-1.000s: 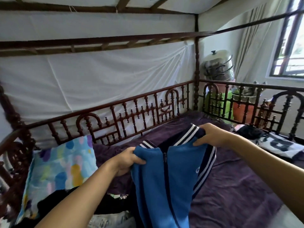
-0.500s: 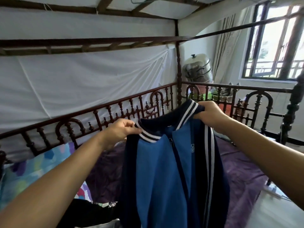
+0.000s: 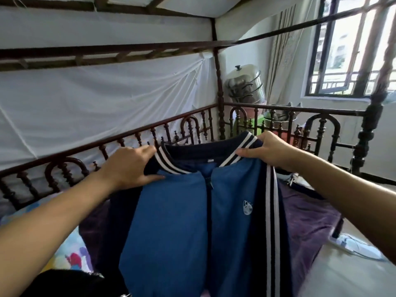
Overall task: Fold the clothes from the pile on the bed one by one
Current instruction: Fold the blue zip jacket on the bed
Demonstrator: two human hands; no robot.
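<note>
Blue track jacket [image 3: 171,221] is hanging in the air above the bed, front toward us, zipped up, its navy collar [image 3: 192,166] with white stripes spread between our hands. Our left hand [image 3: 128,166] is pinching the collar's left end, fingers over the ribbing and thumb on the blue front. Our right hand [image 3: 272,150] is gripping the right end, fingers curled round the fabric. A small white crest [image 3: 248,207] is showing on the chest, and a pale neck label [image 3: 210,160] inside the collar; we are finding any lettering on either too small to read. Navy sleeves with white stripes are hanging down either side. Below, a purple blanket [image 3: 308,221] is covering the bed toward its far corner, a patterned pillow [image 3: 70,251] is lying by the left rail [image 3: 85,150], and dark clothes [image 3: 64,281] are lying at the near left edge.
</note>
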